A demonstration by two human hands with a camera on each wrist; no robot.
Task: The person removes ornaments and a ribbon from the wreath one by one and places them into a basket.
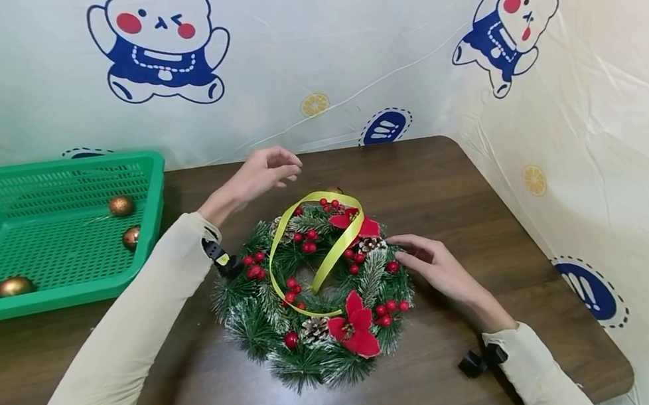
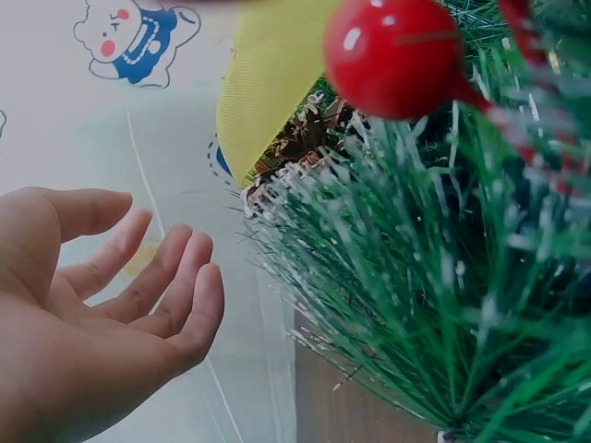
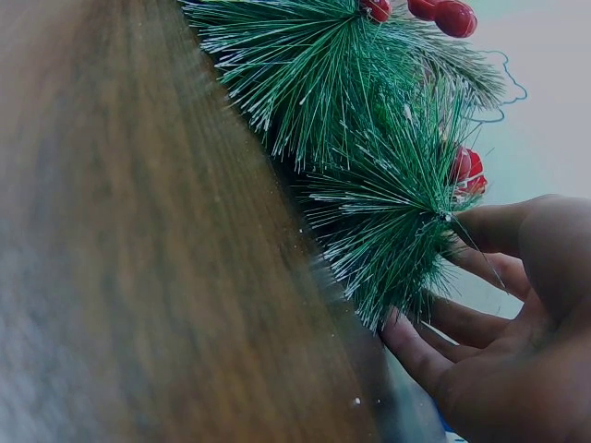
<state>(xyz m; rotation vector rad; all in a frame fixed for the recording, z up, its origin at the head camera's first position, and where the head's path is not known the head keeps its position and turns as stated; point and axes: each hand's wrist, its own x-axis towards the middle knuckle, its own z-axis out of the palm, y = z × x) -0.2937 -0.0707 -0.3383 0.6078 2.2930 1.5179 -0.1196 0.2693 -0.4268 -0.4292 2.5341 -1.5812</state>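
Note:
A green Christmas wreath (image 1: pixel 313 364) lies on the table, trimmed with red berries, pine cones and red poinsettia flowers (image 1: pixel 355 328). A yellow ribbon (image 1: pixel 338 247) loops loosely over its top and centre, one end hanging into the middle hole. Above the wreath's far left side, my left hand (image 1: pixel 267 170) hovers with loosely bent fingers and an empty palm; the left wrist view has this hand (image 2: pixel 120 295) apart from the needles. My right hand (image 1: pixel 437 268) holds the wreath's right edge, thumb and fingers around a sprig (image 3: pixel 397 231) in the right wrist view.
At the left stands a green plastic basket (image 1: pixel 65 297) with several gold balls (image 1: pixel 121 205) inside. A small brownish-gold thing (image 1: pixel 334 190) peeks out behind the ribbon. A cartoon-print sheet (image 1: pixel 283 53) hangs along the back and right of the brown table (image 1: pixel 448 181).

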